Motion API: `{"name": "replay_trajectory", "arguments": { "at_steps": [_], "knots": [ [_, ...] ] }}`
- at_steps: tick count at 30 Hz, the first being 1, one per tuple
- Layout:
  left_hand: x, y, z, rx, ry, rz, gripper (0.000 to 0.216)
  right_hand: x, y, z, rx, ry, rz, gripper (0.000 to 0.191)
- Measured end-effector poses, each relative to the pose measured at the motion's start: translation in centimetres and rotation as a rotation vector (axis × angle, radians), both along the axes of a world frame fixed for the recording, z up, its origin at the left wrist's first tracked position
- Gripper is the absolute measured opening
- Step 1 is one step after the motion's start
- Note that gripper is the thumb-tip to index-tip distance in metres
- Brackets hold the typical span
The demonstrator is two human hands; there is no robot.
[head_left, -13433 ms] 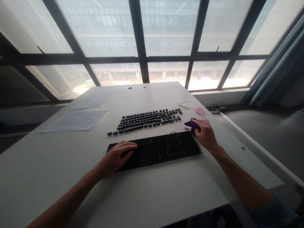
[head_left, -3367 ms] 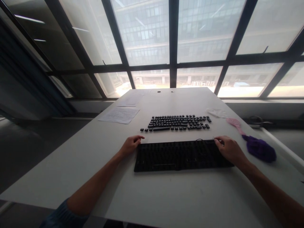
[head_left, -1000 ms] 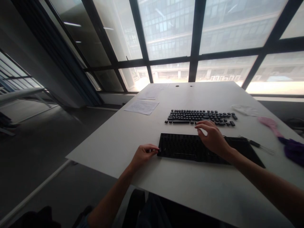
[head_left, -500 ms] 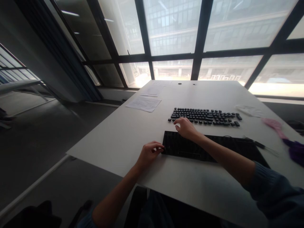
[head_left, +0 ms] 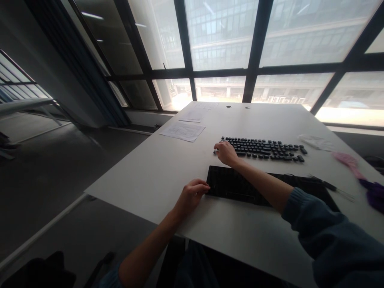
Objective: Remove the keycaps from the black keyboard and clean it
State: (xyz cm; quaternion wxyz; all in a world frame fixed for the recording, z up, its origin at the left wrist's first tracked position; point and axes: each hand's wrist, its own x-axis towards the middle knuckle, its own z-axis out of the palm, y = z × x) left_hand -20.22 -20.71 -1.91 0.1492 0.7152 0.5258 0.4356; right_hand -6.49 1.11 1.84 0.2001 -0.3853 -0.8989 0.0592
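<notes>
A dark keyboard base [head_left: 231,186] lies flat near the front of the white table. My left hand [head_left: 193,194] is at its left end, fingers pressed together on the lower left edge; anything small between the fingertips is hidden. Beyond the base, loose black keycaps [head_left: 264,148] are laid out in keyboard rows. Over the left end of these rows is my right hand [head_left: 226,153], its fingers bent down and closed around a keycap [head_left: 215,152] at the lower left corner. My right forearm crosses above the base and hides part of it.
A thin tool with a black handle [head_left: 328,185] rests across the base's right end. Farther right lie a clear plastic bag [head_left: 316,142], a pink item [head_left: 346,161] and a purple cloth [head_left: 375,194]. Paper sheets [head_left: 183,131] lie at the back left of the table [head_left: 144,172].
My right hand has moved forward and left, from above the base's far edge to the left end of the keycap rows. My left hand stays at the base's left edge.
</notes>
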Motion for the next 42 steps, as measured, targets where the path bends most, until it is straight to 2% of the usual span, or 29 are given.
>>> {"name": "replay_trajectory", "arguments": {
  "at_steps": [5,10,14,19,23,27,32,36,42],
  "knots": [
    [0.0,0.0,0.3,0.014,0.056,0.007,0.018,-1.3,0.8,-0.2,-0.007,-0.080,0.004,0.018],
    [-0.1,-0.2,0.4,0.079,0.228,-0.014,0.022,-1.9,1.1,-0.6,-0.025,-0.124,-0.013,0.018],
    [-0.2,-0.3,0.5,0.115,0.357,-0.004,0.024,-2.0,1.0,-0.7,-0.037,-0.117,-0.007,0.016],
    [-0.3,-0.2,0.7,0.142,0.403,-0.001,0.022,-1.5,0.2,-0.1,-0.044,-0.048,0.001,0.016],
    [-0.4,-0.2,0.8,0.147,0.446,-0.001,0.022,-0.1,-2.2,0.3,-0.075,0.068,0.036,0.014],
    [-0.5,-0.2,0.7,0.159,0.496,-0.002,0.022,2.2,-6.5,-0.1,-0.237,0.361,0.174,0.004],
    [-0.5,-0.1,0.8,0.133,0.438,0.010,0.023,5.0,-11.4,-1.4,-0.307,0.431,0.282,0.006],
    [-0.4,0.0,0.7,0.086,0.339,0.012,0.021,5.9,-12.7,-2.3,-0.329,0.444,0.276,0.009],
    [-0.4,0.1,0.3,0.067,0.258,0.027,0.018,5.8,-12.9,-2.5,-0.338,0.426,0.260,0.009]
  ]
}}
